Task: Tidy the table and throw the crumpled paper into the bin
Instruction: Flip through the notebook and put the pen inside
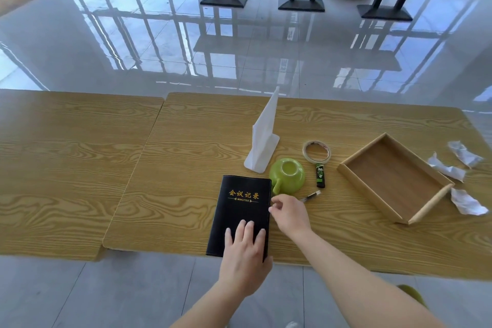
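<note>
Counting up, you have three crumpled white paper scraps (467,202) on the wood-grain table (173,141), just right of one shallow wooden tray (394,176). Your left hand (246,250) presses flat on one black leatherette notebook (239,194). Your right hand (288,212) meets its edge, grip unclear, half-hiding a slim pen (311,196) near one overturned green cup (287,176).

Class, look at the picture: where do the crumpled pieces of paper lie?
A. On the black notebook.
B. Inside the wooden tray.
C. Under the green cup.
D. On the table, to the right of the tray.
D: the three crumpled pieces of paper lie on the table beyond the right side of the wooden tray, which holds nothing.
</note>
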Available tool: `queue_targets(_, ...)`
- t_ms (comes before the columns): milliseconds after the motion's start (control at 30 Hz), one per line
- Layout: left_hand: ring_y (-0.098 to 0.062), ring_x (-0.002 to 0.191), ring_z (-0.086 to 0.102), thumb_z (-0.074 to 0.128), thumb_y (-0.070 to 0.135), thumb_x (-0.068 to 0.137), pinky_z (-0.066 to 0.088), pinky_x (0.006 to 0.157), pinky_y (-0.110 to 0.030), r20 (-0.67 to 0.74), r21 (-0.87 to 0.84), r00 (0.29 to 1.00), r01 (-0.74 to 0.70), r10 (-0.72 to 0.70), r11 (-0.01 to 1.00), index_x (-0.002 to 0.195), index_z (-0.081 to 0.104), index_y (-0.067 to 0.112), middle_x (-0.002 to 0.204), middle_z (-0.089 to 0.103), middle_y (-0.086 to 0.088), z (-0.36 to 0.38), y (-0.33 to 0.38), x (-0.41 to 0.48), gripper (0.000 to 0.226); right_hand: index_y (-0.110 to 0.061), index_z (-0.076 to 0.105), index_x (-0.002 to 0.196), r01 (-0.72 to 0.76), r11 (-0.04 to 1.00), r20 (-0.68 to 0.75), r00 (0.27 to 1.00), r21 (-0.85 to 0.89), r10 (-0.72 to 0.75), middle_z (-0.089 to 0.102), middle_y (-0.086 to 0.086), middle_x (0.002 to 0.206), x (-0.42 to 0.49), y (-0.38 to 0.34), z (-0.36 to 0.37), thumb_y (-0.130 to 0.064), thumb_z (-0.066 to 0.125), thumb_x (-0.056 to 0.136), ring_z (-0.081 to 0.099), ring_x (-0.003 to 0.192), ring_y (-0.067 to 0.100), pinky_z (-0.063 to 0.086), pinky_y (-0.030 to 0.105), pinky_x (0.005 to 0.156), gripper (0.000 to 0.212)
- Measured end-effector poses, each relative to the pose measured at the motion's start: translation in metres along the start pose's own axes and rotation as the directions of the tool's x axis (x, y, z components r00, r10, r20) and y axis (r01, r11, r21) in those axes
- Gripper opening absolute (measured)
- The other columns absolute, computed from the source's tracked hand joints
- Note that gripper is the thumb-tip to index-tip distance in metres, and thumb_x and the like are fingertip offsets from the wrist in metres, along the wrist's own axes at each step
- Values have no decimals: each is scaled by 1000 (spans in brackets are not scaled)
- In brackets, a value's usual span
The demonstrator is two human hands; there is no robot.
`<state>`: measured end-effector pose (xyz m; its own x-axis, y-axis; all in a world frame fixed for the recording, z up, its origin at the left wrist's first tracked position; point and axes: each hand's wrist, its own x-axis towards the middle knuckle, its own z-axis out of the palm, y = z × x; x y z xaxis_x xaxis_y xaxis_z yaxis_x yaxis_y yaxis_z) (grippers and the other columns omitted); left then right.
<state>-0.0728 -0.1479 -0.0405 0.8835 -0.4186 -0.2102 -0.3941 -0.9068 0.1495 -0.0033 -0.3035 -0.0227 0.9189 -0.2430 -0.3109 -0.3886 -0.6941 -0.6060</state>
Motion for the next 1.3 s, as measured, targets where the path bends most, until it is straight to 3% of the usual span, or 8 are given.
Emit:
queue_targets(100,-32,150,14,38,52,95,13,119,-59,5,-4,999,34,-34,999,152,30,22,160,26,-12,-1,-9,10,65,-15,72,108,-54,998,-81,995,11,55,73,0,102,0,20,-14,-24,64,92,66,98,19,47,27,80,19)
queue_targets(500,-37,151,0,36,62,94,13,115,-67,65,-20,984,167,-166,986,154,16,32,164,11,-12,-9,-24,42,70,-16,63,91,-348,935,-173,919,70,355,67,4,92,34,48,-37,-36,63,93,57,83,23,43,32,66,19)
queue_targets(667,-37,151,-8,33,64,94,13,116,-66,112,-22,973,207,-203,978,155,10,33,166,2,-11,0,-23,44,73,-9,63,89,-406,913,-126,904,45,408,71,9,83,40,43,-34,-51,60,91,70,78,29,59,37,72,41)
queue_targets(800,-37,151,-9,34,65,95,14,116,-65,120,-34,963,246,-241,969,156,8,33,166,0,-10,1,-20,46,74,-7,67,87,-445,895,-94,891,25,445,73,10,81,39,40,-32,-54,64,87,72,76,30,62,40,70,47)
queue_targets(900,-36,151,-9,34,66,94,13,116,-64,114,-43,963,251,-245,967,155,8,34,166,0,-10,3,-20,47,74,-7,68,87,-462,886,-91,882,31,463,74,9,80,36,39,-33,-42,68,86,73,75,30,63,41,69,35)
queue_targets(1000,-36,151,-8,38,65,93,13,116,-65,107,-64,961,262,-254,963,155,12,34,165,3,-10,3,-20,48,74,-8,68,72,-488,870,-95,865,71,493,72,7,66,30,40,-35,-31,66,83,71,58,27,63,39,61,25)
queue_targets(1167,-38,149,10,39,70,84,19,116,-61,64,-82,947,319,-315,944,142,39,26,159,24,-15,-8,-9,57,73,-9,67,66,-467,874,-105,870,136,481,69,3,54,14,50,-38,-30,65,84,64,36,16,51,24,37,28)
queue_targets(1300,-37,144,18,36,79,79,28,110,-59,25,-76,921,390,-389,918,146,33,19,156,28,-16,-10,2,67,90,-13,66,67,-390,913,-98,910,123,402,69,0,54,4,53,-39,-32,62,86,70,49,19,62,40,60,26)
